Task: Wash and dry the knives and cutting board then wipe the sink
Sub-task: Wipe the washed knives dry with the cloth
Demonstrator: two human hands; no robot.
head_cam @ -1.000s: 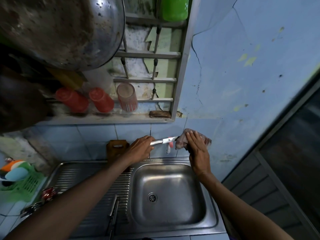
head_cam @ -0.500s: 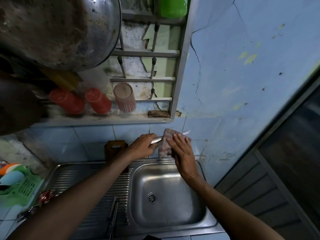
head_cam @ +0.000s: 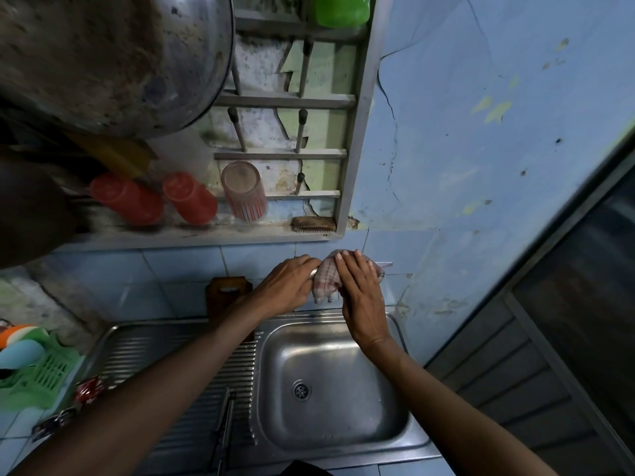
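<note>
My left hand [head_cam: 290, 286] grips the metal handle of a knife above the back rim of the steel sink [head_cam: 333, 383]. The knife [head_cam: 387, 264] shows only its blade tip, right of the cloth. My right hand [head_cam: 360, 297] holds a checked cloth [head_cam: 324, 280] wrapped over the blade, close to the left hand. A brown wooden cutting board [head_cam: 225, 297] leans upright against the tiled wall behind the drainboard, partly hidden by my left arm. Another knife [head_cam: 225, 420] lies on the ribbed drainboard.
A wall rack holds two red cups [head_cam: 187, 197], a striped glass [head_cam: 244, 190] and a brush [head_cam: 313, 224]. A large metal pot [head_cam: 110, 56] hangs at the top left. A green basket [head_cam: 37, 372] with sponges stands left of the drainboard. A dark door frame is at the right.
My right hand slid the cloth along the blade from its tip end toward the handle, then eased a little back toward the tip. The left hand kept holding the handle.
</note>
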